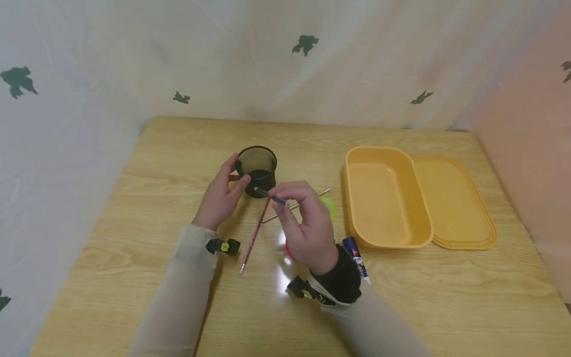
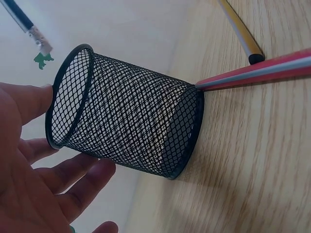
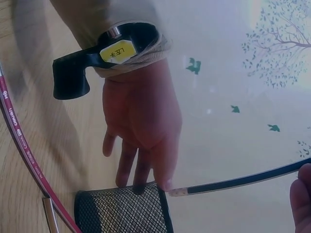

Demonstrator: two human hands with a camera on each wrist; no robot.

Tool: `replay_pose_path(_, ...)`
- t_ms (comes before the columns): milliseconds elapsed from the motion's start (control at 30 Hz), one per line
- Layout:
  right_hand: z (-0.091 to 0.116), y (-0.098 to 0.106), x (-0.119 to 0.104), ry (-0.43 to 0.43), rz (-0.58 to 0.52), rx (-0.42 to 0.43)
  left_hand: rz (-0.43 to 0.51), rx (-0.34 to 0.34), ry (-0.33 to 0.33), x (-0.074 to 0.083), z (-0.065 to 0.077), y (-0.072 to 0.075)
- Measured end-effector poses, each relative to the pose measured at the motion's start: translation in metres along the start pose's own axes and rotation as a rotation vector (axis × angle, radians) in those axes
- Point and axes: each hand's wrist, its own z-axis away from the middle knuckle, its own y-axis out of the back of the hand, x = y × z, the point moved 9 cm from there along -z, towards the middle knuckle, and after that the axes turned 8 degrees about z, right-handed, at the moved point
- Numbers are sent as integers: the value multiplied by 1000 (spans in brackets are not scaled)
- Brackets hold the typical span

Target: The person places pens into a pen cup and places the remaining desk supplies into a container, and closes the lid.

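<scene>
Pale wall covering [image 1: 241,59] with dark green bird-shaped motifs enclosed the rear and sides of a light wood-grain table [image 1: 134,248]. Toward the table's right edge stood a deep, yellow-orange plastic box [image 1: 379,218] with rounded corners; its flat, matching lid [image 1: 459,203] lay beside it, nearer that edge.

The person's left hand [image 1: 220,196] held a black, cylindrical wire-mesh cup [image 2: 129,114] by its rim and side. The cup stood upright, left of the box and toward the table's back edge. The right hand [image 1: 308,225] pinched a slim, dark pencil [image 3: 243,182] between thumb and fingers, its pale end near the cup's mouth.

A slim red pencil [image 1: 254,240] extended from the cup's base toward the table's front edge. A gold-coloured pencil [image 1: 279,214] lay obliquely, one end just beside the red pencil. A dark blue tube with a white tip [image 1: 355,257] lay near the box's front left corner. A round, bright green object [image 1: 329,206] was partly hidden behind the right hand.
</scene>
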Motion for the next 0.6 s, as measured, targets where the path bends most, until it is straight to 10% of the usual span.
replay_pose_path(600, 1, 8, 14, -67, 2, 57, 2, -7, 2, 0, -2, -2)
